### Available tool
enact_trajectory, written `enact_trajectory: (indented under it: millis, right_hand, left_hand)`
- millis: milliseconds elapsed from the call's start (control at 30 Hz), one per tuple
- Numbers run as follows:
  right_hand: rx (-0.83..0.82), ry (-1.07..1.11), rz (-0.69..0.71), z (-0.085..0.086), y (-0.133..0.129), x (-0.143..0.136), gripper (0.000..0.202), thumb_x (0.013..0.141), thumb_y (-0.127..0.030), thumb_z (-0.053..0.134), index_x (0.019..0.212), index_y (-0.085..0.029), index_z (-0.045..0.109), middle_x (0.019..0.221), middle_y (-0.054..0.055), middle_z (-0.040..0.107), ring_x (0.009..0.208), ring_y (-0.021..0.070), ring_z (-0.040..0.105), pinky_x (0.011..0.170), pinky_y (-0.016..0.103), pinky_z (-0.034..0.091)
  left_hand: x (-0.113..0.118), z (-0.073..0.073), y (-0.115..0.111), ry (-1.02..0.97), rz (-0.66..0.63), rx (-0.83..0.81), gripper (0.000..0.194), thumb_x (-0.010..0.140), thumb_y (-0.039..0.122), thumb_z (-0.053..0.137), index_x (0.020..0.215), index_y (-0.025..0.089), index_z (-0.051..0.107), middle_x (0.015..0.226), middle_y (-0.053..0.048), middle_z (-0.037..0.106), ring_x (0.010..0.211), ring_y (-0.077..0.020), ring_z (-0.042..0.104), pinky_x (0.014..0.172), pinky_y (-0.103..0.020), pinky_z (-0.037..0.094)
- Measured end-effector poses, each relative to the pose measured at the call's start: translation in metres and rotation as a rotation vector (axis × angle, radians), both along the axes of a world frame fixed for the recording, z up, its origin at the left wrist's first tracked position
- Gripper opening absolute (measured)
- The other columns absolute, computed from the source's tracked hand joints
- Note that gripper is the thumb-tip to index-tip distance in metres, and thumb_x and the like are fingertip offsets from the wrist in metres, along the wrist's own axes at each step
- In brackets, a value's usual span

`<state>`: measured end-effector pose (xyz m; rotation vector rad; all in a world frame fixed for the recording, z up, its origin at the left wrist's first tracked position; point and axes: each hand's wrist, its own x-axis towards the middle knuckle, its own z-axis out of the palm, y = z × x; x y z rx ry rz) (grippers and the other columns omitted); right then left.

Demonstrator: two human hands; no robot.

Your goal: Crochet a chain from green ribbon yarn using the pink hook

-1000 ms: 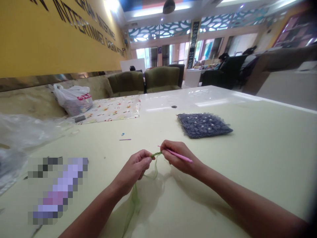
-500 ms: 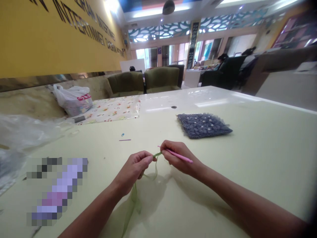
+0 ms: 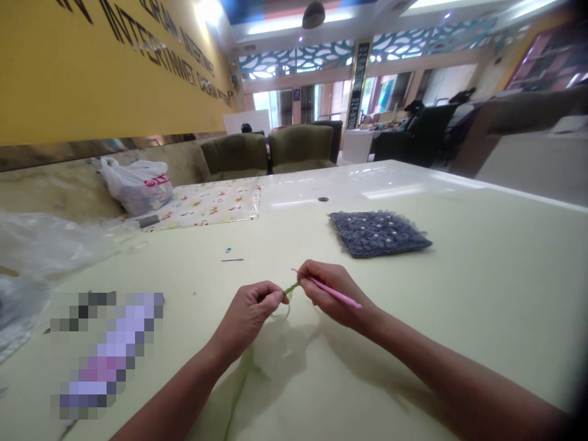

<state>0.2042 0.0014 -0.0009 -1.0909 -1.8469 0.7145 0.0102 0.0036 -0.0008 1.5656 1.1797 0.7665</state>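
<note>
Between my two hands stretches a short green crocheted chain (image 3: 292, 288). My left hand (image 3: 257, 309) pinches its near end between thumb and fingers. In my right hand (image 3: 333, 291) is a pink crochet hook (image 3: 337, 295), held like a pen, its tip poking out just past the fingertips by the chain's other end. A small loop of green ribbon yarn hangs under the chain. More of the sheer green ribbon yarn (image 3: 242, 383) trails from below my left hand toward the table's near edge.
A dark blue crocheted piece with pearl beads (image 3: 379, 234) lies at right. Beyond my hands are a purple needle (image 3: 232, 260) and a blue stitch marker (image 3: 228, 250). A blurred-out purple object (image 3: 113, 352), clear plastic (image 3: 50, 245) and a white carrier bag (image 3: 138, 184) are at left.
The ribbon loop under the chain has become smaller, and the trailing yarn hangs differently. The pink hook's rear end has shifted slightly right and down. Both hands stay nearly in place.
</note>
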Motion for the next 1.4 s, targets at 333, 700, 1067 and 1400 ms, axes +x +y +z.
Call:
enact_trajectory:
  millis: [333, 700, 1067, 1400]
  right_hand:
    - [0.098, -0.002, 0.016, -0.002, -0.001, -0.002, 0.012, 0.085, -0.014, 0.048, 0.076, -0.018, 0.055, 0.060, -0.003, 0.053, 0.051, 0.0091, 0.046, 0.053, 0.021, 0.036]
    - [0.255, 0.004, 0.011, -0.002, -0.002, -0.004, 0.012, 0.085, -0.012, 0.048, 0.077, -0.018, 0.055, 0.064, -0.003, 0.051, 0.054, 0.0089, 0.043, 0.053, 0.020, 0.035]
    - [0.262, -0.007, 0.007, -0.002, -0.002, -0.004, 0.013, 0.085, -0.012, 0.048, 0.076, -0.018, 0.055, 0.063, -0.003, 0.051, 0.054, 0.0091, 0.043, 0.053, 0.020, 0.035]
    - [0.254, -0.007, 0.023, -0.003, -0.003, -0.005, 0.013, 0.085, -0.011, 0.048, 0.077, -0.018, 0.055, 0.065, -0.003, 0.052, 0.055, 0.0088, 0.044, 0.053, 0.020, 0.034]
  left_hand:
    - [0.002, 0.008, -0.009, 0.084, 0.045, 0.118, 0.026, 0.086, 0.033, 0.048, 0.072, 0.016, 0.064, 0.055, 0.006, 0.034, 0.050, -0.0077, 0.025, 0.047, -0.022, 0.020]
    - [0.002, 0.005, -0.008, 0.073, 0.052, 0.166, 0.029, 0.084, 0.029, 0.047, 0.065, 0.016, 0.064, 0.051, 0.006, 0.029, 0.048, -0.0077, 0.023, 0.046, -0.022, 0.017]
    - [-0.002, -0.001, -0.007, -0.081, 0.000, 0.085, 0.032, 0.087, 0.037, 0.049, 0.072, 0.016, 0.068, 0.050, 0.007, 0.024, 0.048, -0.0077, 0.019, 0.046, -0.024, 0.017]
    - [-0.007, -0.003, -0.005, -0.235, -0.044, 0.012, 0.031, 0.086, 0.036, 0.050, 0.075, 0.016, 0.070, 0.050, 0.007, 0.023, 0.048, -0.0080, 0.018, 0.047, -0.025, 0.014]
